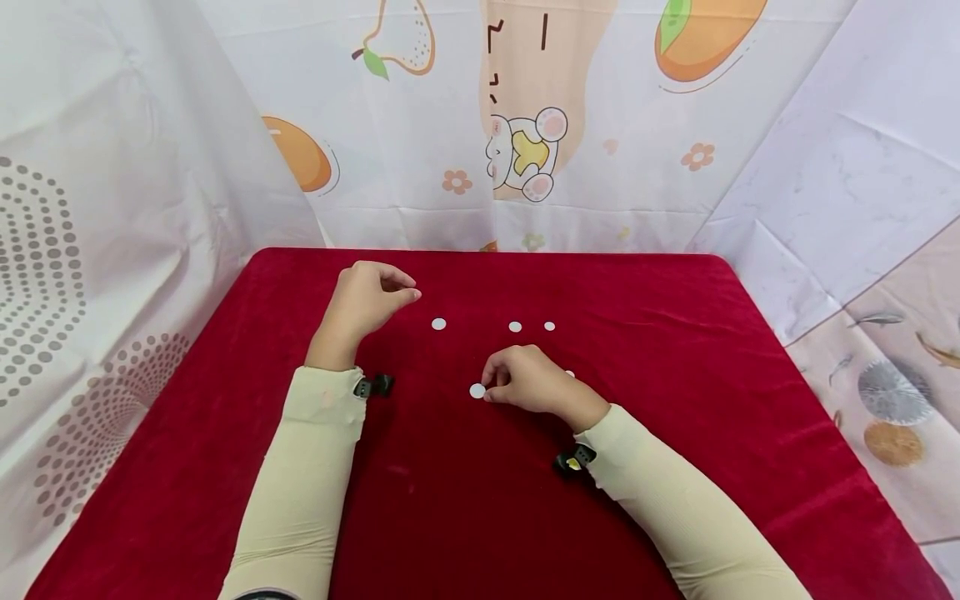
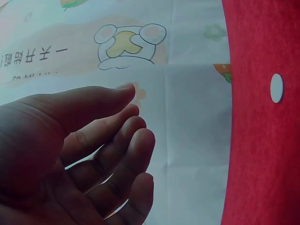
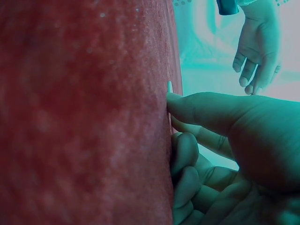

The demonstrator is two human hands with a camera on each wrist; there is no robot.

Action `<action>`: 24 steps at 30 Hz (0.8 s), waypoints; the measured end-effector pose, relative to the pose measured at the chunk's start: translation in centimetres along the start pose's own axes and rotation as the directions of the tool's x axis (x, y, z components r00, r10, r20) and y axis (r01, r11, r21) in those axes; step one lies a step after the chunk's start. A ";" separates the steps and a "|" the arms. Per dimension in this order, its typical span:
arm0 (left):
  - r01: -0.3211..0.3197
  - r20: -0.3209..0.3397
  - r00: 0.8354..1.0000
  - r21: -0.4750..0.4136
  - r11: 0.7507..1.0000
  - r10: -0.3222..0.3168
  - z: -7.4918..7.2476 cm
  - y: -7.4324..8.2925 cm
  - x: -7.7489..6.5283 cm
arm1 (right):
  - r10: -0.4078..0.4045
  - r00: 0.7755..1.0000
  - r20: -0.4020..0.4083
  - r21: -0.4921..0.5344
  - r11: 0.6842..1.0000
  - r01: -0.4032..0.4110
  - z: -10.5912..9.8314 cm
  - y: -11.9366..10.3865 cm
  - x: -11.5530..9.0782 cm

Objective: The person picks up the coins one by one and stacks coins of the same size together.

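Note:
My right hand (image 1: 528, 379) is low over the red cloth, its thumb and forefinger pinching the edge of a flat white disc (image 1: 477, 391). In the right wrist view, a thin sliver of this disc (image 3: 169, 87) shows beside the thumb tip. Nothing is in my left hand (image 1: 367, 296), raised over the far left of the table with fingers loosely bent. The left wrist view shows that hand (image 2: 93, 150) with its palm bare. To its right lies another white disc (image 1: 438, 324).
Farther back on the red cloth (image 1: 450, 500) lie two white discs, one in the middle (image 1: 515, 327) and a smaller one (image 1: 550, 327) right of it. Another disc (image 1: 570, 374) is partly hidden behind my right hand. Printed curtains (image 1: 420, 150) hang around the table.

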State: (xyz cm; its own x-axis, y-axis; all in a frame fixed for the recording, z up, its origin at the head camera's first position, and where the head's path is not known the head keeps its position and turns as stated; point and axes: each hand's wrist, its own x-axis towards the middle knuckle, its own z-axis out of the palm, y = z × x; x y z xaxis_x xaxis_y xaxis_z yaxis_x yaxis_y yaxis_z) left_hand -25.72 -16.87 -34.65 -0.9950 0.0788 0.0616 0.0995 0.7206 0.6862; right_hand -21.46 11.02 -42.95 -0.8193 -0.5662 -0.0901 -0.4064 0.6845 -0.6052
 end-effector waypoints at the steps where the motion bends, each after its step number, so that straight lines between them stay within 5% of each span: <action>1: 0.005 0.002 1.000 0.003 1.000 -0.005 0.0 -0.1 0.0 | 0.001 1.000 0.000 0.001 1.000 -0.001 0.0 0.0 0.0; 24: 0.063 -0.044 0.997 0.038 0.997 -0.062 -0.7 -2.4 0.4 | -0.006 1.000 -0.006 -0.004 1.000 0.006 0.1 0.1 0.1</action>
State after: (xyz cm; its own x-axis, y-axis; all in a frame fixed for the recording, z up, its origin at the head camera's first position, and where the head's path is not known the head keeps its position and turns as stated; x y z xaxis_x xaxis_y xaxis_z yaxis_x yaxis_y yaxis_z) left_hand -26.38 -19.03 -35.74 -0.9987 0.0041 0.0506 0.0365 0.7495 0.6610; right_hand -21.57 10.98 -43.11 -0.8193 -0.5675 -0.0821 -0.4126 0.6829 -0.6029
